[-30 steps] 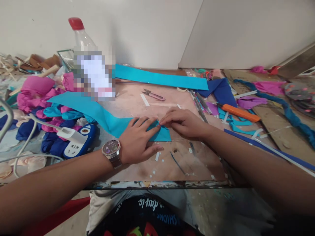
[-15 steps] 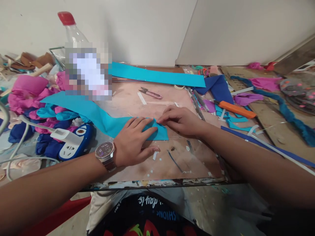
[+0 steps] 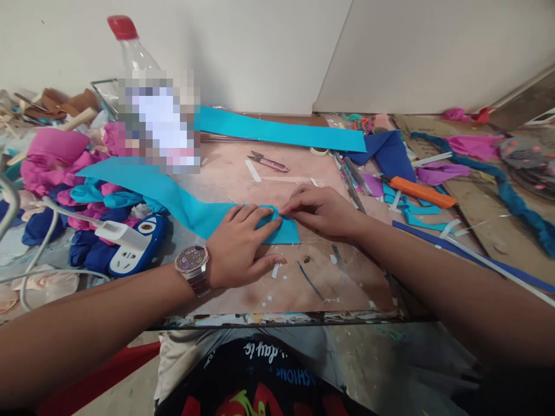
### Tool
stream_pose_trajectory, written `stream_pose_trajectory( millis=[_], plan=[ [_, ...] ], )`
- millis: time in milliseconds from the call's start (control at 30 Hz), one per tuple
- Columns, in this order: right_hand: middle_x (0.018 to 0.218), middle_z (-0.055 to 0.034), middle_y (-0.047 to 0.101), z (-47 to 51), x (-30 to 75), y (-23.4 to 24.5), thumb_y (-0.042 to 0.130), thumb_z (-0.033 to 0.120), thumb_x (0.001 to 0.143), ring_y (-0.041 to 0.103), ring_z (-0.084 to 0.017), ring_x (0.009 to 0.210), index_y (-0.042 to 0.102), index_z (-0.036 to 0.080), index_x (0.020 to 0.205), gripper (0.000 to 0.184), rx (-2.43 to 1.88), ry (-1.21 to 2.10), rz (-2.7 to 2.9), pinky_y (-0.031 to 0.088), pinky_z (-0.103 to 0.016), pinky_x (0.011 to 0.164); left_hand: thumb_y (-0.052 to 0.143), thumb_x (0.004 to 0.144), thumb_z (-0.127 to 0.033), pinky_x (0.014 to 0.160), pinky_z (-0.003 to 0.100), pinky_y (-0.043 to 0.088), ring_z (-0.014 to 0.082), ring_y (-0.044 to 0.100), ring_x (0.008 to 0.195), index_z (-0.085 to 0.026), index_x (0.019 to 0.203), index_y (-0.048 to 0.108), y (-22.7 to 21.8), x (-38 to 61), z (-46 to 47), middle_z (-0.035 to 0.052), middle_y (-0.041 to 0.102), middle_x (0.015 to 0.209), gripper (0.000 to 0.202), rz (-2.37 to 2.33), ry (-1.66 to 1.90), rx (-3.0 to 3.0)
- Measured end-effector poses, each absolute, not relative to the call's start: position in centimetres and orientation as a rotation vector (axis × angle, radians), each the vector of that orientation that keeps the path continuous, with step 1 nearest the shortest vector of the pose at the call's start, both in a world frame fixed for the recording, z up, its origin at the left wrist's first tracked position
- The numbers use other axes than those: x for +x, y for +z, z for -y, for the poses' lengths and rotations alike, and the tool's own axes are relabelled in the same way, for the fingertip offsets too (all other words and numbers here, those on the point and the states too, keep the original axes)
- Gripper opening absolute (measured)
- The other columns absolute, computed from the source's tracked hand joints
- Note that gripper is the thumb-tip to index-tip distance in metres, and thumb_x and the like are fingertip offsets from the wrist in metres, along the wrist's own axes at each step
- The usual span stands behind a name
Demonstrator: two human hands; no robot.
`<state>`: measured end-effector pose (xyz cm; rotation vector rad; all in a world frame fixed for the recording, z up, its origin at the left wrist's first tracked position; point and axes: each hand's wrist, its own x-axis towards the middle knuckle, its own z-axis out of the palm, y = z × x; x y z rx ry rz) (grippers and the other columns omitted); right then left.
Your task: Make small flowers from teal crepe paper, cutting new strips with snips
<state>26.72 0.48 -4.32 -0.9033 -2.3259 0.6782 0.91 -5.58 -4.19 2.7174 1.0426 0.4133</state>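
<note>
A long turquoise fabric strip runs from the left pile to the middle of the pink worktop. My left hand, with a watch on the wrist, lies flat on the strip's near end, fingers stretched out. My right hand pinches the strip's folded edge with curled fingers, right at the left hand's fingertips.
Small thread snips lie behind the hands. A second turquoise strip lies at the back. An orange utility knife is to the right. A power strip, crumpled pink and blue fabric and a bottle crowd the left.
Both hands stay on the strip's end; the right fingers have shifted slightly along the fold. The view has drifted a little.
</note>
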Motion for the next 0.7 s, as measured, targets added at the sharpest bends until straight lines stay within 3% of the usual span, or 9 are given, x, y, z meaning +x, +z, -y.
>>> stream_pose_trajectory(
  millis=[700],
  plan=[
    [0.093,-0.0052,0.076,-0.29,26.63,-4.25,0.069,0.026,0.093,0.07,-0.02,0.09,0.08,0.025,0.1,0.013,-0.894,0.648,2.332,0.056,-0.032,0.081,0.042,0.096,-0.069,0.115,0.058,0.033,0.0369,0.046,0.135,-0.021,0.146,0.054,-4.01,1.05,5.66,0.0149,0.051,0.15,0.07,-1.059,0.392,2.729]
  ],
)
